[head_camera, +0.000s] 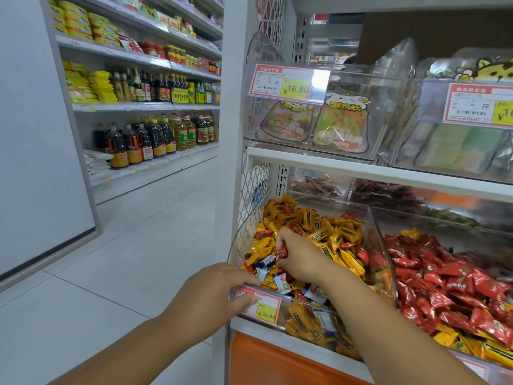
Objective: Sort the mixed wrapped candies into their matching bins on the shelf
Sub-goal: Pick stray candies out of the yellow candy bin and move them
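Fingertips of my right hand (299,257) pinch a stray red candy (281,254) in the yellow bin (241,232), probably for the red pile (444,276) beside, while my left hand (216,295) grips its rim.

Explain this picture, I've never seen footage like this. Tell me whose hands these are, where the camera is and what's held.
No machine here: a person's two bare hands, filmed by one camera worn on the head, looking down at a shop shelf. The left hand grips the front rim of a clear bin, by its price tag. That bin holds mostly yellow candies with other colours mixed in. The right hand reaches into it and pinches a red candy. The neighbouring bin to the right holds mostly red candies.
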{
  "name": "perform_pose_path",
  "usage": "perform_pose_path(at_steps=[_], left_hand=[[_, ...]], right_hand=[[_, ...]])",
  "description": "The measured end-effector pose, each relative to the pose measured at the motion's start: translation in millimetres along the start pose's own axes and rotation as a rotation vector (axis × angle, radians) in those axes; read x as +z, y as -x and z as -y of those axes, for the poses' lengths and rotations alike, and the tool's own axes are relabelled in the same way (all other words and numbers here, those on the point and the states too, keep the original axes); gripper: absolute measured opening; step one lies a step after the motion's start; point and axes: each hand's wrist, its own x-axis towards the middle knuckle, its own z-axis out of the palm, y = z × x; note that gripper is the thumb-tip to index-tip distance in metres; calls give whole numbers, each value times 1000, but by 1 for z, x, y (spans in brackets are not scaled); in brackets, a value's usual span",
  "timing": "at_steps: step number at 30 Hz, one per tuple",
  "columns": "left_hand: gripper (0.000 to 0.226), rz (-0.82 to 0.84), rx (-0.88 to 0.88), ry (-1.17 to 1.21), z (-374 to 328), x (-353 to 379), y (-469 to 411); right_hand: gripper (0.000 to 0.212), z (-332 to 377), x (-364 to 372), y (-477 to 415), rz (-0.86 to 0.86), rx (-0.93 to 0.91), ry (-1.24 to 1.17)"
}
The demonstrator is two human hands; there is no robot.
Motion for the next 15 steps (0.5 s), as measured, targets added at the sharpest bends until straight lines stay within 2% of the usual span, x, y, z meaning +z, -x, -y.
perform_pose_path(at_steps=[4,8,11,15], left_hand=[[32,2,-2,1,1,0,1],[33,9,0,-15,0,0,0],[34,13,-1,-15,0,0,-1],[35,12,1,-26,1,0,-3]], right_hand=[[38,1,-5,0,79,-13,75],[30,1,-13,-1,92,12,132],[25,0,-20,0,92,26,47],[16,1,-30,-6,-73,26,-143]])
